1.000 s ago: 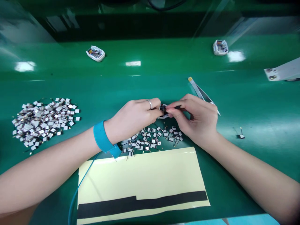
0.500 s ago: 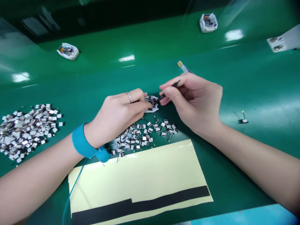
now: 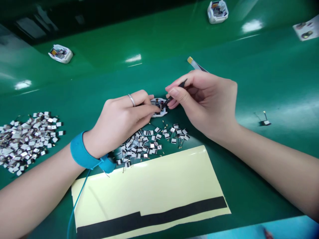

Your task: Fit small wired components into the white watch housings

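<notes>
My left hand (image 3: 124,116), with a ring and a teal wrist strap (image 3: 86,154), is closed on a small white device housing (image 3: 163,114) that holds a circuit board. Its fingertips press onto the board and cover the housing's left part. My right hand (image 3: 206,103) pinches a thin black pointed tool (image 3: 182,83) like a pen. The tool's lower end reaches into the housing beside the left fingertips; what it touches there is too small to make out. Just below the housing lies a loose spread of small white-and-black parts with thin leads (image 3: 139,144).
A bigger heap of similar parts (image 3: 27,141) lies left. One part (image 3: 265,122) sits alone at right. Two open white housings (image 3: 60,53) (image 3: 217,12) stand farther back. A grey strip with a yellow end (image 3: 195,63) lies behind my right hand. Yellow sheet (image 3: 149,186) in front.
The view has shifted slightly. Both hands keep their hold, and the black tool stays at the board inside the housing with little visible movement.
</notes>
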`<state>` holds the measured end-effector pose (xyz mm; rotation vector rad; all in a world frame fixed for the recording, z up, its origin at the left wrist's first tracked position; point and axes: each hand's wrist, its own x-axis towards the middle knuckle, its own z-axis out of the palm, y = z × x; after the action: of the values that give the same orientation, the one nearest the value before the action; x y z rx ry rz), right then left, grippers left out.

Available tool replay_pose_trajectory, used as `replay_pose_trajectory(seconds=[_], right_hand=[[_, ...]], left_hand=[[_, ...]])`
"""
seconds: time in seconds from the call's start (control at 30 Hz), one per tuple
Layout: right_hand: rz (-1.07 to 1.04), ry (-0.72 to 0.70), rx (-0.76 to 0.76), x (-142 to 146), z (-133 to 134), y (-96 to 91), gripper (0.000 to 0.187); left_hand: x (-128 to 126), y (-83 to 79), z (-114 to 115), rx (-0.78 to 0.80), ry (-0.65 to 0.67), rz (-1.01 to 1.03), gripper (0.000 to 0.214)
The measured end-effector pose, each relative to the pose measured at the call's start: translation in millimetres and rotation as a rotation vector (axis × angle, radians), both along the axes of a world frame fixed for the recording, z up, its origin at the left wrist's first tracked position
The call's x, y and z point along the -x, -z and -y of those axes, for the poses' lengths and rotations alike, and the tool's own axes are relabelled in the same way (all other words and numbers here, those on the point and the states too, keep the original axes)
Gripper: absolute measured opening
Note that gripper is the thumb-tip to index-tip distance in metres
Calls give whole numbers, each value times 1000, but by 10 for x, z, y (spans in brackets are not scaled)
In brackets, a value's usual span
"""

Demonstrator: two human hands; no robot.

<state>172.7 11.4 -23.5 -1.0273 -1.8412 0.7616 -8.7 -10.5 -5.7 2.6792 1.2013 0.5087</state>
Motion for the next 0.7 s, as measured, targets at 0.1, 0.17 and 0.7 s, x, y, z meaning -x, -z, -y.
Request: replay_pose_trajectory(seconds=[0.1,0.17,0.7], right_hand=[[-21,-10,-8,1,0,-2,14],[-19,-12,-6,1,1,-4,13],[-21,-30,-4,-5,34,-41,15]], left_hand=[[-2,-2,1,4,-4,0,18],[-4,-4,2,5,-8,2,18],[-16,-3,-3,18,-25,-7,20]])
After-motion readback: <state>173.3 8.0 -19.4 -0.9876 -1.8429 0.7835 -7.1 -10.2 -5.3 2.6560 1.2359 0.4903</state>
